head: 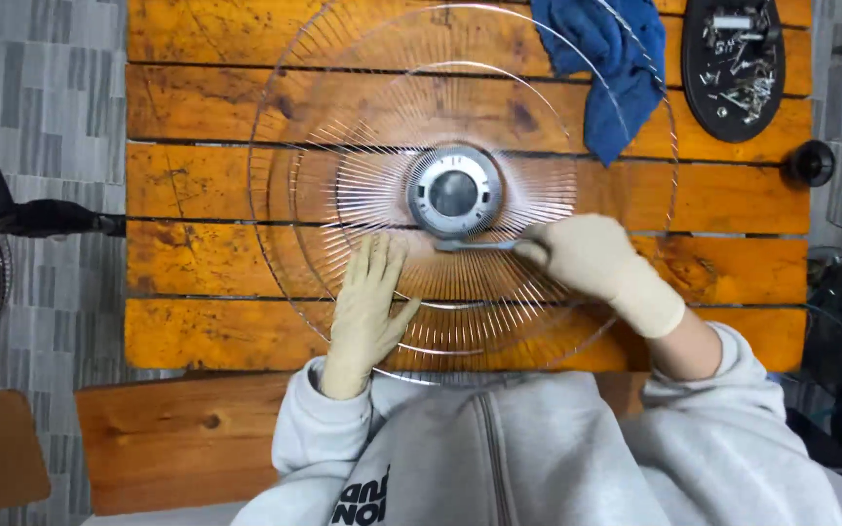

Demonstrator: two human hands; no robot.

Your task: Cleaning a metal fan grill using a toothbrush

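A round wire fan grille (343, 127) lies flat on an orange plank table (207, 185), its thin spokes running out from a grey round hub (455, 192) near the table's middle. The left hand (367, 307), in a cream glove, rests palm down on the spokes below and left of the hub, fingers straight and close together, pointing away from the body, thumb spread to the right; it is fully open and grips nothing. Its wrist comes out of a grey sleeve at the near edge of the table. The right hand (592, 258), also gloved, reaches in from the right with the forearm angled up and leftward, wrist slightly bent. Its fingers are curled tight around the end of a slim grey tool (475, 245), which lies nearly level and points left, its tip just under the hub's lower rim; whether it touches the hub I cannot tell. A blue cloth (606, 68) lies on the far part of the table, overlapped by the grille's rim. To its right sits a black oval tray (699, 88) of small metal parts, and a small black knob (811, 163) stands at the table's right edge.
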